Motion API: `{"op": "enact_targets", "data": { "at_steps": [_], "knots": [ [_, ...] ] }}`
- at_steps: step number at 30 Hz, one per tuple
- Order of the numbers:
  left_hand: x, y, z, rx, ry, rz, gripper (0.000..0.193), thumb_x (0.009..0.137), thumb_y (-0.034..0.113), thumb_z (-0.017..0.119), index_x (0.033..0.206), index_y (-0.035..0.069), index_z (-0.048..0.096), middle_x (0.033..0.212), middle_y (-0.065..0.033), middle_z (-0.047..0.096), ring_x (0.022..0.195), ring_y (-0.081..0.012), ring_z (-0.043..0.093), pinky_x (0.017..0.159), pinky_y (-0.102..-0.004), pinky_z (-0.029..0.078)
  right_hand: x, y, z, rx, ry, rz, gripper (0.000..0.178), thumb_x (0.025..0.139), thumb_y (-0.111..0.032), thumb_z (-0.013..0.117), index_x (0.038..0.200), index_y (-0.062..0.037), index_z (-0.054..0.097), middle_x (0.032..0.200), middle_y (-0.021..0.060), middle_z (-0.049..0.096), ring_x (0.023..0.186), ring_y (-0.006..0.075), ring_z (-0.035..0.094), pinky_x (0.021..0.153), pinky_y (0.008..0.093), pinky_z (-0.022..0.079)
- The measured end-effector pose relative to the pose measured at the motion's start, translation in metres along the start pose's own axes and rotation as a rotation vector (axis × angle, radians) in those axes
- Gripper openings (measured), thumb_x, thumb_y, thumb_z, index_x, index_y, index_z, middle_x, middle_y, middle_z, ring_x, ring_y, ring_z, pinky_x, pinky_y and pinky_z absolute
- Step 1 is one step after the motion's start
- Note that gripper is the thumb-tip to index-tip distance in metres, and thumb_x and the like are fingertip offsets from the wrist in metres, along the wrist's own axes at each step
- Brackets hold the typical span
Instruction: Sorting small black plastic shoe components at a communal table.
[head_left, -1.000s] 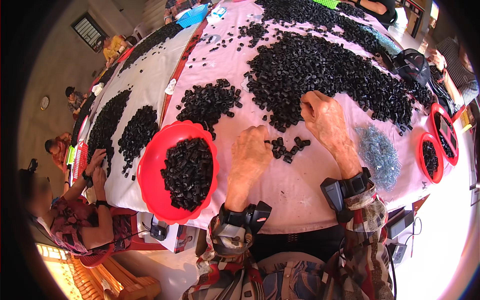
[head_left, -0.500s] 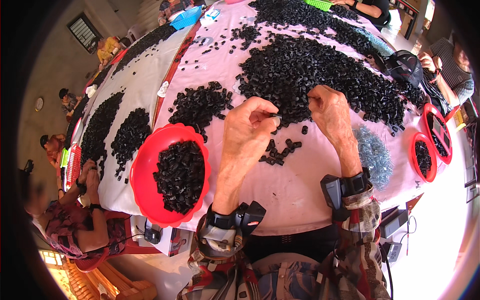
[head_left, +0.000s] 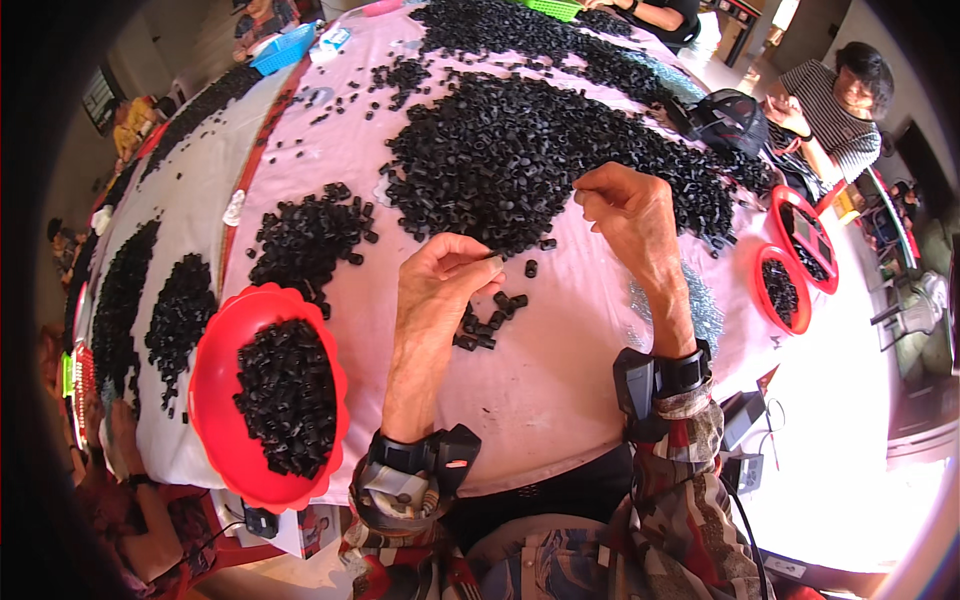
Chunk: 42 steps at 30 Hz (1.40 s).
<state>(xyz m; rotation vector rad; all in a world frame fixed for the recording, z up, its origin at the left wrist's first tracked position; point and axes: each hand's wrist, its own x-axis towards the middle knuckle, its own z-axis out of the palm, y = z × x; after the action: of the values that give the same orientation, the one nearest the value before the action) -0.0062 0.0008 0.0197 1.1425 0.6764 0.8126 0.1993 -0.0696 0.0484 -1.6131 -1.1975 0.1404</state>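
Note:
My left hand [head_left: 432, 300] is closed in a pinch over the pink cloth, with the dark edge of a small black plastic piece [head_left: 491, 255] at its fingertips. To the right, my right hand [head_left: 635, 215] hangs raised with thumb and forefinger pinched together; whatever lies between them is too small to make out. Beyond both hands spreads a big heap of short black tube-like plastic pieces [head_left: 480, 150]. A few loose black pieces [head_left: 485, 325] lie just beside my left hand. Partly behind my right forearm is a pile of small clear bluish pieces [head_left: 700, 310].
A red scalloped basin [head_left: 215, 400] holding black pieces stands at my left. Smaller black piles [head_left: 310, 235] lie beyond it. Red bowls [head_left: 768, 322] and a black cap [head_left: 730, 120] are at the right. A person in a striped top [head_left: 815, 105] sits at the far right; others work around the tables.
My view has swung to the right, so the table contents sit further left. My right hand has drawn up and away from the heap's near edge, widening the gap between my hands.

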Motion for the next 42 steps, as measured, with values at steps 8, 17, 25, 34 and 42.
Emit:
{"op": "enact_targets", "data": {
  "at_steps": [8,17,25,34,42],
  "knots": [
    [-0.004,0.003,-0.007,-0.044,0.01,-0.002,0.016,0.075,-0.003,0.07,0.088,0.0,0.061,0.083,-0.008,0.064,0.074,-0.013,0.064,0.067,-0.0228,0.052,-0.039,-0.015,-0.056,-0.448,-0.194,0.114,0.012,0.07,-0.004,0.06,0.078,0.0018,0.067,0.07,0.0157,0.066,0.063,0.0228,0.065,0.062,0.0315,0.05],
    [-0.001,-0.006,-0.007,-0.007,-0.029,0.007,0.013,0.08,0.002,0.069,0.091,0.001,0.061,0.083,-0.0063,0.066,0.073,-0.0125,0.064,0.067,-0.0224,0.052,-0.101,-0.013,-0.097,-0.531,-0.233,0.307,0.045,0.061,-0.006,0.074,0.104,-0.0021,0.063,0.088,0.0117,0.064,0.068,0.0212,0.063,0.063,0.0336,0.05],
    [-0.004,-0.003,-0.006,0.036,-0.029,-0.014,0.013,0.081,0.004,0.068,0.091,0.002,0.062,0.083,-0.006,0.065,0.072,-0.0121,0.063,0.067,-0.022,0.051,-0.105,0.015,-0.14,-0.529,0.154,0.333,0.029,0.075,-0.012,0.07,0.1,0.0016,0.066,0.089,0.0116,0.068,0.069,0.0172,0.062,0.066,0.0319,0.05],
    [-0.005,-0.004,-0.001,0.045,-0.001,-0.004,0.01,0.081,0.004,0.068,0.088,0.001,0.062,0.083,-0.006,0.064,0.071,-0.0112,0.062,0.066,-0.0208,0.049,-0.136,0.054,-0.125,0.048,0.539,0.241,0.051,0.099,-0.04,0.041,0.12,0.0038,0.056,0.119,0.0154,0.06,0.112,0.0226,0.055,0.1,0.0351,0.039],
    [-0.004,-0.004,-0.002,0.044,-0.017,-0.025,0.01,0.081,0.004,0.067,0.09,0.002,0.062,0.081,-0.0045,0.064,0.072,-0.0112,0.063,0.068,-0.0211,0.048,-0.138,0.064,-0.106,-0.04,0.431,0.426,0.057,0.097,-0.044,0.041,0.132,0.0005,0.044,0.135,0.0242,0.045,0.125,0.0321,0.044,0.104,0.0407,0.033]
  ]
}}
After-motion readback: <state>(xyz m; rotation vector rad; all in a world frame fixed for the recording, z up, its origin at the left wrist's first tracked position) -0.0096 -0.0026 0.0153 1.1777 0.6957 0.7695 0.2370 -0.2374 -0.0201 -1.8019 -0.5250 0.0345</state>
